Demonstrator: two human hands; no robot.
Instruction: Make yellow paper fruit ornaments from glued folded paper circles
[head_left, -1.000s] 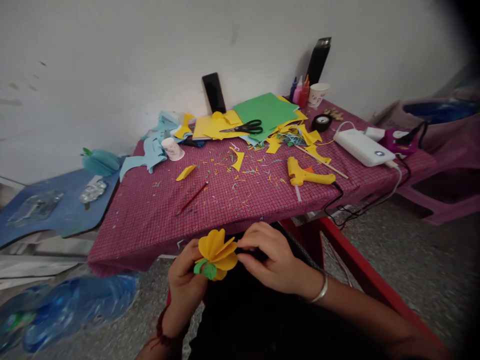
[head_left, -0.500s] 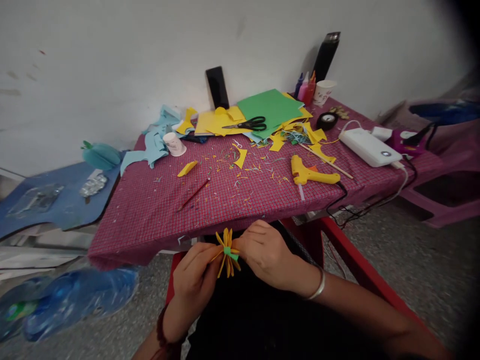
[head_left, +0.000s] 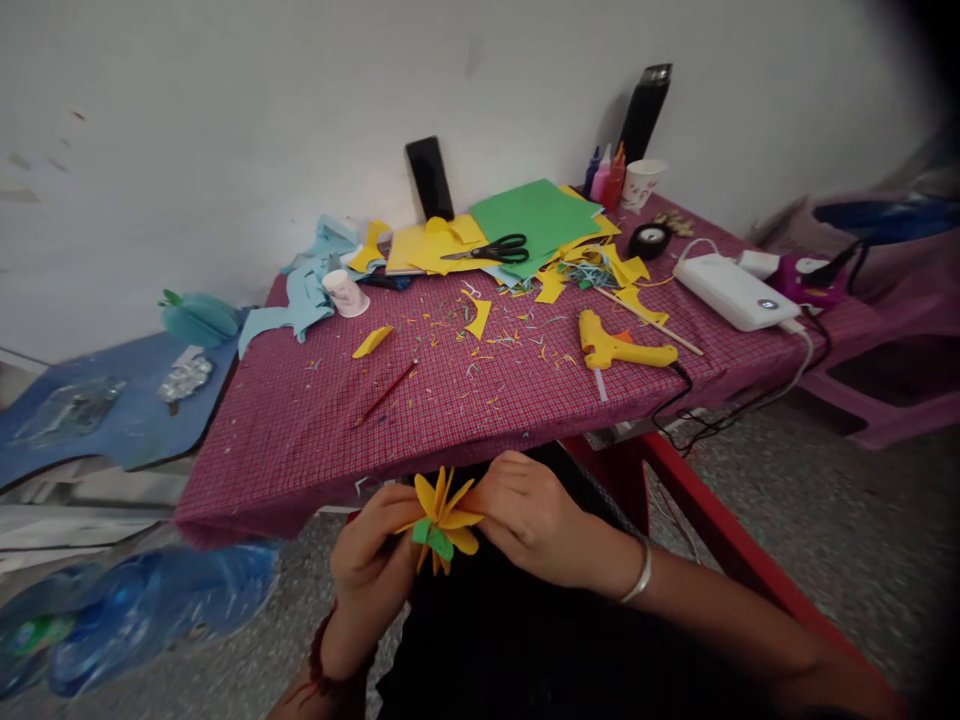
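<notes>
A yellow paper flower (head_left: 451, 512) with several fanned petals and a green piece (head_left: 433, 538) at its middle is held over my lap, in front of the table edge. My left hand (head_left: 375, 552) is closed on its left side, fingertips partly behind the petals. From the right, my right hand (head_left: 534, 515) pinches petals, its fingertips mostly hidden from me. Beyond the flower, a red pencil (head_left: 385, 395) and a folded yellow piece (head_left: 373, 342) lie on the checked tablecloth (head_left: 285, 420).
A yellow glue gun (head_left: 626, 350) lies at the right with its cord over the edge. Black-handled scissors (head_left: 506, 248) rest on green and yellow sheets (head_left: 540, 215). A paper cup (head_left: 346, 294), white power bank (head_left: 739, 292), wooden stick (head_left: 652, 322) and phone (head_left: 430, 178) are also there.
The flower has turned and shifted slightly left, showing its petals broader and the green piece lower. Both hands still hold it; the left has moved a little left.
</notes>
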